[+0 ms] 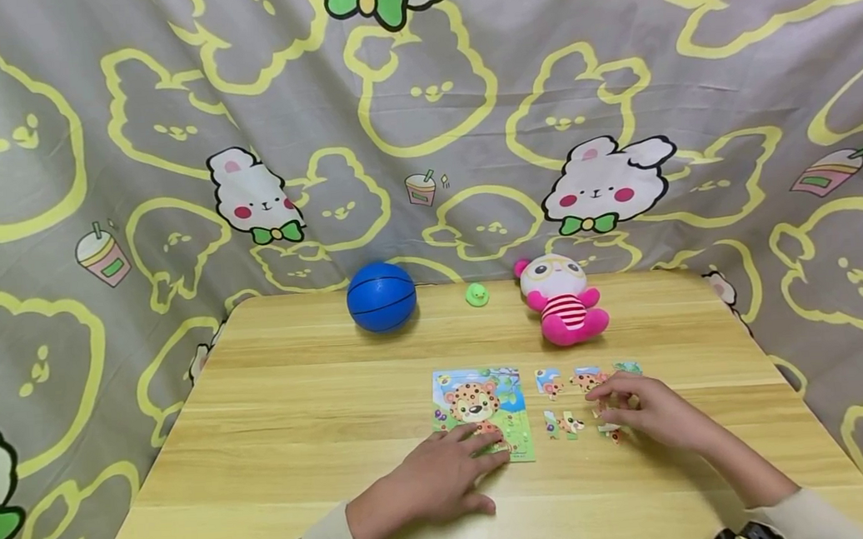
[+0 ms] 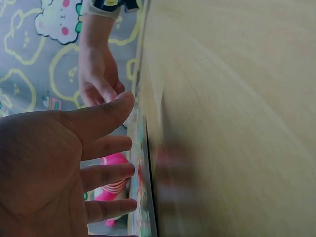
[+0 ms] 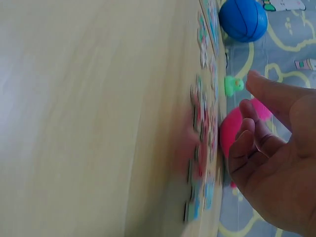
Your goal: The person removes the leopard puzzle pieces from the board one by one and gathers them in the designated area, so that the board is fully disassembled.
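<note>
A puzzle board [image 1: 512,397] with a spotted leopard cub picture lies flat on the table. My left hand [image 1: 446,475] rests over its lower left part, fingers spread and straight, hiding that corner. In the left wrist view the fingertips of the left hand [image 2: 54,163] reach the board's edge. To the right of the board lie loose puzzle pieces in two rows, including an upper-left piece [image 1: 549,383] and a lower-left piece [image 1: 565,425]. My right hand [image 1: 655,411] hovers over the right-hand pieces and partly hides them. Its fingers are loosely bent with nothing between them, as the right wrist view confirms.
Along the back of the wooden table [image 1: 299,412] stand a blue ball [image 1: 381,298], a small green duck [image 1: 477,295] and a pink and white plush toy [image 1: 563,302]. A patterned curtain [image 1: 436,119] hangs behind and on both sides.
</note>
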A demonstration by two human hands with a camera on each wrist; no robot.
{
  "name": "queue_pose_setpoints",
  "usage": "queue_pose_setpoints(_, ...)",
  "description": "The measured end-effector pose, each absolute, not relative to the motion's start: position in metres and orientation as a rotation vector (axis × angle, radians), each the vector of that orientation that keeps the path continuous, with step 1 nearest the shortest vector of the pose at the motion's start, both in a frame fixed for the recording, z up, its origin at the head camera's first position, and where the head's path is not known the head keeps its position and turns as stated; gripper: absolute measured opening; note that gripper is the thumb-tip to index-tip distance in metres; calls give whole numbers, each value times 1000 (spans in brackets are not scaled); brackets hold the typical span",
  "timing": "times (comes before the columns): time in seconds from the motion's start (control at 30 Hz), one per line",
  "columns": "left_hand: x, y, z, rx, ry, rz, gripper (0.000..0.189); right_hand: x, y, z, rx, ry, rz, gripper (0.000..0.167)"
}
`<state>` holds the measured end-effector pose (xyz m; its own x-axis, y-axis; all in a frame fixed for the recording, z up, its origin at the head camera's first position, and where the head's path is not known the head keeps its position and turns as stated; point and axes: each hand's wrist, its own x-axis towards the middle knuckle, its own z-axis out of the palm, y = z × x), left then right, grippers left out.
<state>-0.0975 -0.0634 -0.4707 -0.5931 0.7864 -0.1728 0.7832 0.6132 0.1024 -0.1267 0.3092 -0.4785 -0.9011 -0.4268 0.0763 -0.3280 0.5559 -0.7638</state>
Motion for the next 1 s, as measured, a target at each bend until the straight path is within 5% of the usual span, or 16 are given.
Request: queue_pose_setpoints(1.0, -107, -142, -475, 1059, 2607, 414, 56, -147, 215, -479, -754, 2455, -1253, 25)
